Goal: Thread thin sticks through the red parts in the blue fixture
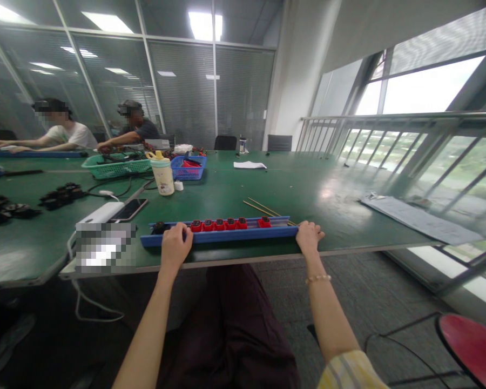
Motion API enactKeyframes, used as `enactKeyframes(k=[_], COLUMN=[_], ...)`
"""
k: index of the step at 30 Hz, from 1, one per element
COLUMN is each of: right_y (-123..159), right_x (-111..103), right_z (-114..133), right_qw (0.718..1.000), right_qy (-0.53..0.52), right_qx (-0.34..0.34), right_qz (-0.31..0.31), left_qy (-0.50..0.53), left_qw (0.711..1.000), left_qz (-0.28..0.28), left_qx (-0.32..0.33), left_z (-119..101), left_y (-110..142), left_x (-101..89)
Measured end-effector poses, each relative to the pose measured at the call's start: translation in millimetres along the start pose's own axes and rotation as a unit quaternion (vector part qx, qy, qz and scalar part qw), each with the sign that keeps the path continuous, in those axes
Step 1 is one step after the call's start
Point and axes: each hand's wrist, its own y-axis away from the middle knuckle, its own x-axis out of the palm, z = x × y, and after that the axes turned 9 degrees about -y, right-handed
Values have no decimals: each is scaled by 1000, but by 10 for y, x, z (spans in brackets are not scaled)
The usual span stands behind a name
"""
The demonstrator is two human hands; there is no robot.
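A long blue channel [227, 236] lies along the near edge of the table. Inside it, several red blocks [220, 225] with dark tops stand in a row, one of them [264, 222] apart from the others toward the right. A black piece [159, 228] sits at the channel's left end. My left hand [176, 244] is closed over the front wall, left of the row, its fingertips partly hidden close to the leftmost red block. At the right end, my right hand [309, 236] curls its fingers around the channel's tip.
Two thin sticks [263, 207] lie behind the channel. To the left are a phone [129, 210], a white power bank [102, 213], a cup [162, 175] and green [115, 168] and blue baskets [190, 172]. A clipboard [413, 216] lies right. Two people sit at the far left.
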Motion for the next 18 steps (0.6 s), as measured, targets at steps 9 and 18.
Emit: enactKeyframes(k=[9,18], right_y=[-56,55], right_x=[16,-35], right_z=[-39,48], right_qw=[999,999], right_qy=[-34,23], right_qx=[-13,27], right_qz=[35,-29], left_qy=[0,-5], left_qw=[1000,1000], left_qz=[-7,-3], left_qx=[5,1], left_z=[9,7], left_y=[12,6], left_x=[11,21])
